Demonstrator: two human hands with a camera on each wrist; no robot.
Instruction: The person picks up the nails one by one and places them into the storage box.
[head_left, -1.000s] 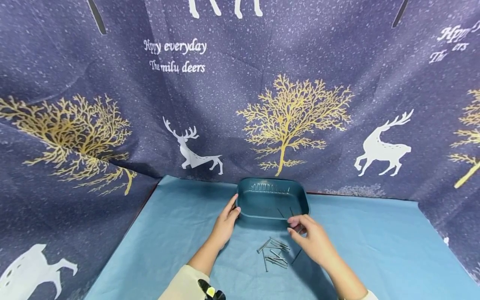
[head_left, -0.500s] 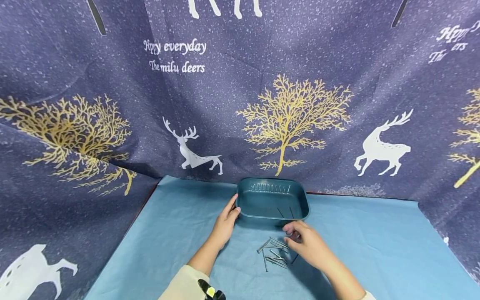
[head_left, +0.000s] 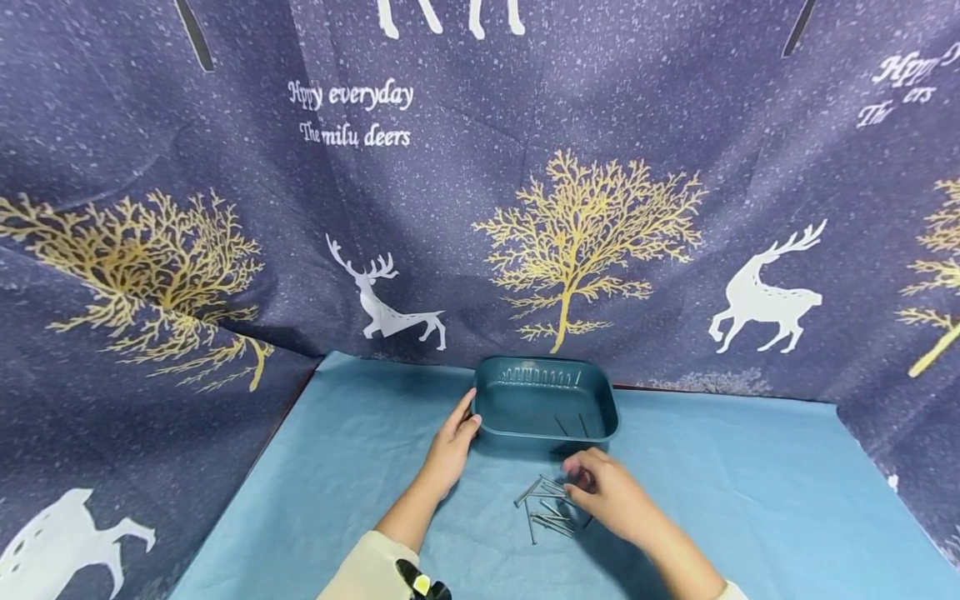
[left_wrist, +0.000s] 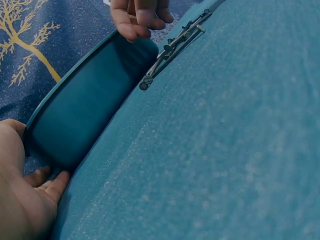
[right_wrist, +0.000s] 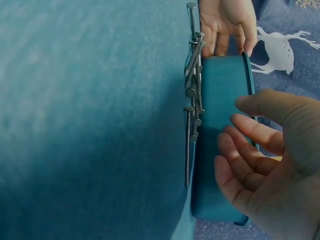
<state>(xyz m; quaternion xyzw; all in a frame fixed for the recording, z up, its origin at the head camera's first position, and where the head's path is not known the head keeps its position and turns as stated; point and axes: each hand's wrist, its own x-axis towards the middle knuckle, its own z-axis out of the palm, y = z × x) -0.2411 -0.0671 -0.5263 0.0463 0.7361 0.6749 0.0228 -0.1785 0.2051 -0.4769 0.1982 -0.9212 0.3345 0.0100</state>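
Note:
My left hand (head_left: 452,442) rests against the left end of a dark teal plastic tray (head_left: 517,435), its fingers along the wall and its thumb by the front corner. Two thin nails (head_left: 561,427) lie inside the tray near its right end. In front of the tray lies a loose pile of metal nails (head_left: 553,521), heads pointing various ways. My right hand (head_left: 611,492) hovers at the right side of this pile, thumb and fingers apart and loosely bent. In the right wrist view nothing shows between the fingers (right_wrist: 257,135), which overlap the tray wall.
A light blue cloth (head_left: 750,483) covers the table. Behind the tray hangs a dark blue curtain (head_left: 465,208) with printed trees and deer. One nail (right_wrist: 188,150) lies at the right-hand end of the pile.
My right hand has moved from over the tray's front right rim down and left toward the nail pile. My left hand and the tray have not moved.

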